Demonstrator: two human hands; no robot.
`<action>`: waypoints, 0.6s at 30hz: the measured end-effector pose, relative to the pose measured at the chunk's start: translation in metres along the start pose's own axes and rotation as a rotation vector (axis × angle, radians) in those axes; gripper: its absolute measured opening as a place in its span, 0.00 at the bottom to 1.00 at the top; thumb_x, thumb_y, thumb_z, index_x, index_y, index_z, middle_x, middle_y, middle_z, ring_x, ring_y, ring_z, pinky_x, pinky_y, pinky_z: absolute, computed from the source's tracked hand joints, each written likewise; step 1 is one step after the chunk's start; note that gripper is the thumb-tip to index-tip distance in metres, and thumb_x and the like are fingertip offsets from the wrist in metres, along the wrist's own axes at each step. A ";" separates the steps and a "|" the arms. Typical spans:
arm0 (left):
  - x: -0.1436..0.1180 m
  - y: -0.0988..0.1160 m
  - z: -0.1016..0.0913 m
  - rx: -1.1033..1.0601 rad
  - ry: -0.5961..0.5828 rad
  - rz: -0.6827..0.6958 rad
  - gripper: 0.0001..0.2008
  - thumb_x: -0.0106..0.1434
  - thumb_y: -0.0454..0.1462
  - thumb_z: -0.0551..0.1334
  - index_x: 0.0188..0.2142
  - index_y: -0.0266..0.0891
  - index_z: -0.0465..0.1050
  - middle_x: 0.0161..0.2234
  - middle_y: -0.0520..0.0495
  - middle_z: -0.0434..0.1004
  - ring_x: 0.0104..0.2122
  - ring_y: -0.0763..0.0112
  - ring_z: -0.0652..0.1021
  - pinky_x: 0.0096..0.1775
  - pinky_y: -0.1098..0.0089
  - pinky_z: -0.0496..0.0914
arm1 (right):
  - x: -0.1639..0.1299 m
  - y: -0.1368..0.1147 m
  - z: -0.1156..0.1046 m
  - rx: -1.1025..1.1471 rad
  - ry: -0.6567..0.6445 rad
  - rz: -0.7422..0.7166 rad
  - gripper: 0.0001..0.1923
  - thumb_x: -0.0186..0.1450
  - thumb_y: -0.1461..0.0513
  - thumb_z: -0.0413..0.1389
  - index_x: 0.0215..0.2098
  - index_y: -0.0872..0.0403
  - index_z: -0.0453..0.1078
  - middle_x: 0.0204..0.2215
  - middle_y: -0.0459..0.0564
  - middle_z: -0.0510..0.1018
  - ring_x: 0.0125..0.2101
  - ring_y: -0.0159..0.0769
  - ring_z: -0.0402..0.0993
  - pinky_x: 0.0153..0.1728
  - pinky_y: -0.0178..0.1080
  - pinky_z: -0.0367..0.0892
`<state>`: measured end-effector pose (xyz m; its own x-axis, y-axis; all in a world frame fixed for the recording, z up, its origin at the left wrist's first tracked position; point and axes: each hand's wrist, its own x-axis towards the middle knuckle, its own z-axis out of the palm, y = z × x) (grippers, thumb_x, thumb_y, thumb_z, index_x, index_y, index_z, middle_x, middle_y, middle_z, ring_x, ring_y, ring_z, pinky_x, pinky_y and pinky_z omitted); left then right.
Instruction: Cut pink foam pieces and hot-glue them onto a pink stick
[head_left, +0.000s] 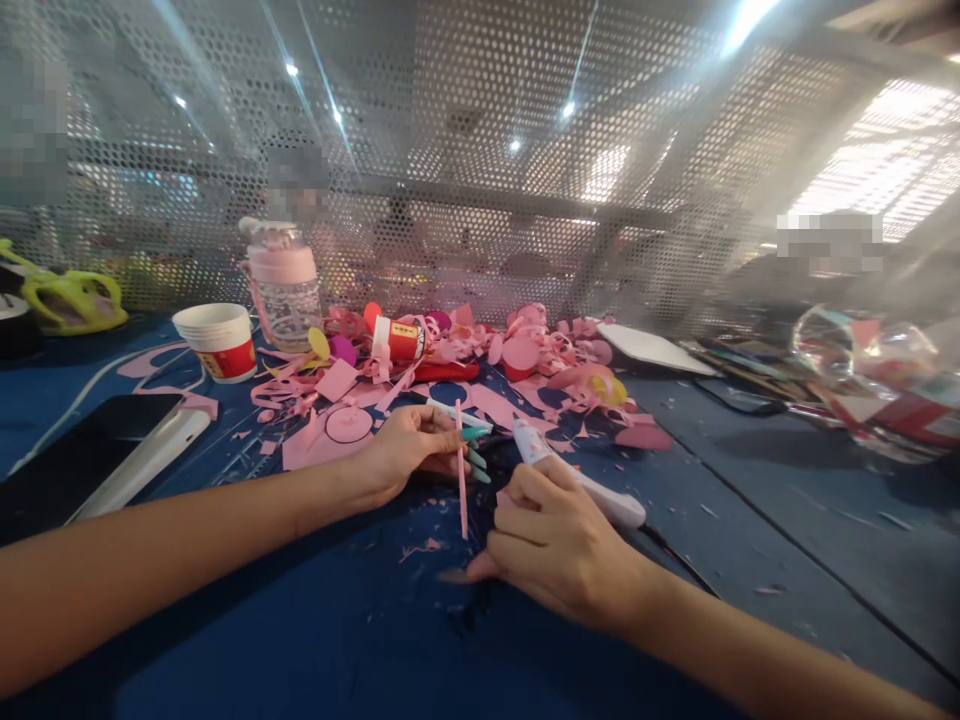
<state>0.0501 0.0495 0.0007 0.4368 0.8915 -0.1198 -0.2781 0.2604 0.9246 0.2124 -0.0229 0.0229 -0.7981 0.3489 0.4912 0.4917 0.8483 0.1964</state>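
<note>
My left hand (pixel 409 445), with long teal nails, pinches a narrow pink strip (pixel 462 490) between thumb and fingers. The strip stands nearly upright above the dark blue table. To its right, my right hand (pixel 566 535) is closed, its fingers curled and the thumb pointing toward the strip's lower end. A bit of pink shows at its curled fingers, but what they hold I cannot make out. Just behind this hand lies a white pen-like tool (pixel 611 498) with a black cord. A white stick-like item (pixel 457 412) lies behind my left hand.
Pink cut-outs and scraps (pixel 517 355) heap across the back, around a tipped red-and-white cup (pixel 397 340). Stacked paper cups (pixel 217 340), a pink-lidded bottle (pixel 283 290) and a dark phone-like slab (pixel 90 450) stand or lie left. Clear plastic packaging (pixel 870 360) sits right, before a perforated metal screen (pixel 465 150).
</note>
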 end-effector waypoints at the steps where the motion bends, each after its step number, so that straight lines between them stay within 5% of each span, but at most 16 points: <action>1: 0.000 0.000 0.000 -0.001 -0.014 0.004 0.14 0.44 0.33 0.68 0.22 0.33 0.62 0.18 0.51 0.73 0.16 0.74 0.75 0.23 0.73 0.72 | 0.000 0.000 0.000 -0.025 0.035 0.040 0.16 0.63 0.60 0.51 0.18 0.56 0.61 0.16 0.42 0.65 0.25 0.30 0.53 0.28 0.37 0.47; 7: 0.001 -0.003 -0.001 0.013 -0.072 0.041 0.16 0.43 0.36 0.69 0.22 0.33 0.61 0.17 0.51 0.73 0.15 0.74 0.75 0.21 0.73 0.72 | 0.004 0.005 0.004 -0.256 0.094 0.241 0.19 0.65 0.60 0.46 0.16 0.56 0.61 0.16 0.44 0.64 0.24 0.31 0.50 0.28 0.37 0.46; 18: 0.000 -0.001 0.000 -0.015 -0.038 0.013 0.16 0.41 0.35 0.70 0.21 0.33 0.62 0.17 0.51 0.73 0.16 0.73 0.75 0.22 0.73 0.72 | 0.002 0.005 0.004 -0.121 0.014 0.121 0.17 0.64 0.59 0.47 0.19 0.55 0.62 0.17 0.44 0.66 0.27 0.32 0.52 0.29 0.37 0.46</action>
<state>0.0500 0.0493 -0.0002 0.4655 0.8801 -0.0938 -0.2963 0.2549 0.9205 0.2119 -0.0169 0.0216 -0.7260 0.4393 0.5291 0.6229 0.7461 0.2353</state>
